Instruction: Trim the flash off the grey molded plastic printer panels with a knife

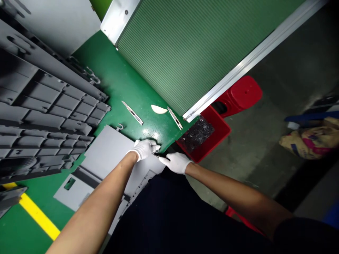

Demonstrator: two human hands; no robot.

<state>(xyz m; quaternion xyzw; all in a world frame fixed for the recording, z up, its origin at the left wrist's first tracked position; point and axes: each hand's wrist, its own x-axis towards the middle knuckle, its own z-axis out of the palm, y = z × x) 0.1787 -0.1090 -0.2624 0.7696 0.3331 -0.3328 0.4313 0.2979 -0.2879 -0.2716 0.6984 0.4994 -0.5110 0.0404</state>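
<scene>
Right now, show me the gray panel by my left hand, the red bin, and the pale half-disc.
Gray panel (109, 151): head view, flat face.
Red bin (221, 132): head view, inner wall.
Pale half-disc (159, 109): head view, middle.

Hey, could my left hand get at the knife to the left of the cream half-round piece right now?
Probably yes: the knife lies on the green surface just beyond your left hand, with nothing tall between, though that hand seems busy at the grey panel.

Left hand (145, 149), white-gloved, at grey panel (108, 151); right hand (178, 163), likewise gloved, holds slim tool (156, 155). Green table (106, 77): two knives (134, 114), pale half-disc (159, 109). Right: red bin (219, 134), dark scraps (199, 134). Far: ribbed green belt (196, 53).
</scene>
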